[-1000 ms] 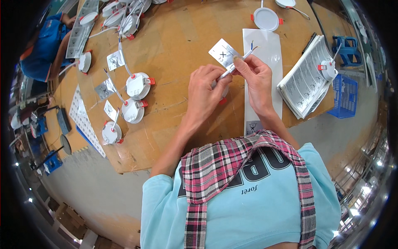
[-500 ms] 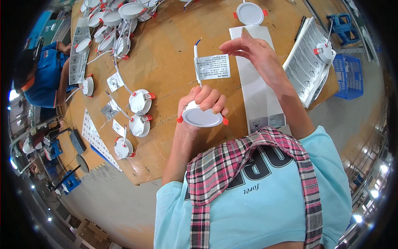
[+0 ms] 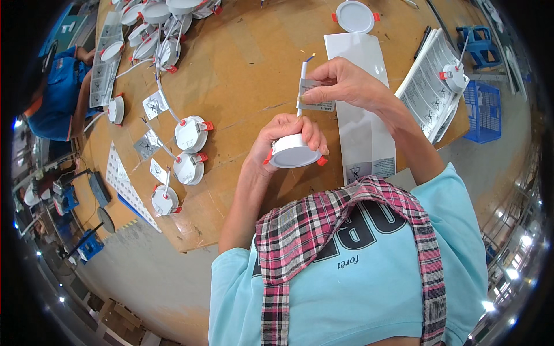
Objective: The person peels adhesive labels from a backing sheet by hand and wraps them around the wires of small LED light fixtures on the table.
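Note:
My left hand is wrapped round a round white downlight with red spring-clip ends at its sides. From behind the hand its white cable sticks up, with bare coloured wire ends on top. A silvery printed label is stuck round the cable like a flag. My right hand pinches that label between thumb and fingers, close to the cable. Beneath the right forearm lies a long white label strip, with printed labels left at its near end.
Labelled downlights stand along the left of the wooden table, and a heap of others lies at the far left. One downlight is beyond the strip. A stack of label sheets lies right. A co-worker sits left.
My right hand has come in to the label and closed on it; before, it hovered open beside it. The left hand and downlight have shifted slightly right and up.

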